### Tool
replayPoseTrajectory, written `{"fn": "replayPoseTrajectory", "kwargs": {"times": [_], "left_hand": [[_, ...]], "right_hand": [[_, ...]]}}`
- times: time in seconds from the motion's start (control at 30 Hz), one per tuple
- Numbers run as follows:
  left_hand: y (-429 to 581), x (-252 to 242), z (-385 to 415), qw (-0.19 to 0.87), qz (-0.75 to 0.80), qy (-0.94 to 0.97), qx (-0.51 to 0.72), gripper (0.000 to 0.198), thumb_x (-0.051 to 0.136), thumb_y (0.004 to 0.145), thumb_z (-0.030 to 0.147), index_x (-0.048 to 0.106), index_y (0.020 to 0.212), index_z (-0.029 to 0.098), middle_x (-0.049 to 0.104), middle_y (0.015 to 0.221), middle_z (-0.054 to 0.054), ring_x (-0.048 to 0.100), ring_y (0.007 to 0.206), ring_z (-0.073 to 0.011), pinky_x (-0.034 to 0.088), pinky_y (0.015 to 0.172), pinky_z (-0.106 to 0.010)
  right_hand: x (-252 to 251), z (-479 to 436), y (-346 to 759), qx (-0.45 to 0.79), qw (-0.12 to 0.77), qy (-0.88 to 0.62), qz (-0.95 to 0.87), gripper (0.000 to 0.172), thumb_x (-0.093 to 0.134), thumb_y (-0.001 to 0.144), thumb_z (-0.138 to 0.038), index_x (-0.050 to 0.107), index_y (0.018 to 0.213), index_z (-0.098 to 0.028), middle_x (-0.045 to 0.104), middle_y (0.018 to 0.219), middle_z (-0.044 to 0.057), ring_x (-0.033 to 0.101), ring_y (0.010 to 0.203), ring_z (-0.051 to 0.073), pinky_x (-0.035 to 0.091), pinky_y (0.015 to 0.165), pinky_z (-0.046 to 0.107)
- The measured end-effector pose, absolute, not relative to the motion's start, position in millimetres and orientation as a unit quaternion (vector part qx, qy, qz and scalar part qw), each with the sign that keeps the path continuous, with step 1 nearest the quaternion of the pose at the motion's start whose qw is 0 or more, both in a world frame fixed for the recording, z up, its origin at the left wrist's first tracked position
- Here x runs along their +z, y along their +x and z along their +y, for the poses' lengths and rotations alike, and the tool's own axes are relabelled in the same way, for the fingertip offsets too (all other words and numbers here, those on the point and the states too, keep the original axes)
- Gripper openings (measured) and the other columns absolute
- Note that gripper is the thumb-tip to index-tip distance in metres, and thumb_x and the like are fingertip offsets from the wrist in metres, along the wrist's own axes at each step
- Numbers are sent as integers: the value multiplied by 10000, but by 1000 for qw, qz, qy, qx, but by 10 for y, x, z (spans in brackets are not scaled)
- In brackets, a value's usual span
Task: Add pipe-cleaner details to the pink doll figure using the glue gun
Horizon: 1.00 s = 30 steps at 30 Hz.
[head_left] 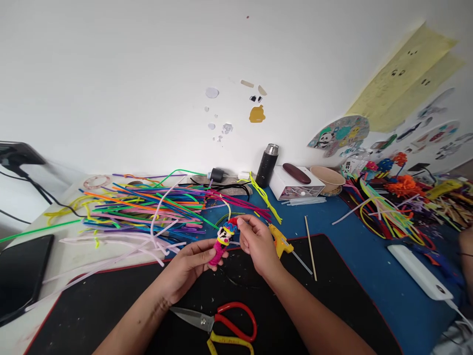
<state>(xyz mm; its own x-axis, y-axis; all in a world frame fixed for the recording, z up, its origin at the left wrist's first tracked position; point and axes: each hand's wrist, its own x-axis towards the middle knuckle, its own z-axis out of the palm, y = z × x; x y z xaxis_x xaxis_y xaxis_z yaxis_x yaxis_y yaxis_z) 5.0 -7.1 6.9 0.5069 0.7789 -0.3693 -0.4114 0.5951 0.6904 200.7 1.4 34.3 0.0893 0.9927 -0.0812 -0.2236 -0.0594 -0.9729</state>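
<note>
Steadying the figure (220,244) low leaves its head free: left hand (195,256) wrapped round the pink body, above the black mat (336,286); right hand (258,241) pinching the red top, best kept light. Count: one figure, one pair of scissors (209,323), one glue gun (283,241), one stick (311,251); pipe cleaners (148,212) uncountable.

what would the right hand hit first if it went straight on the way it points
The doll, which the right hand is touching; beyond it, probably the pipe cleaners, though depth is unclear.
</note>
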Motion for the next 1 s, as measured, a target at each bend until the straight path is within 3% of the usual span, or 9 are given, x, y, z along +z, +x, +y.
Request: {"fn": "replayPoseTrajectory", "kwargs": {"times": [0.37,1.0], "left_hand": [[72,108,-58,763,375,385,360,375,914,749,417,840,1043,197,798,942,-75,627,811,-186,468,766,-287],[76,105,-57,707,413,437,372,324,875,785,393,856,1054,213,757,828,-36,594,774,-202,448,731,-272]], "right_hand": [[382,12,2061,536,544,-501,-406,449,811,781,-613,672,818,-188,357,479,-110,266,406,62,190,388,214],[285,15,2065,533,538,-507,-412,421,820,794,-588,648,797,-203,384,488,-109,283,403,67,206,395,223]]}}
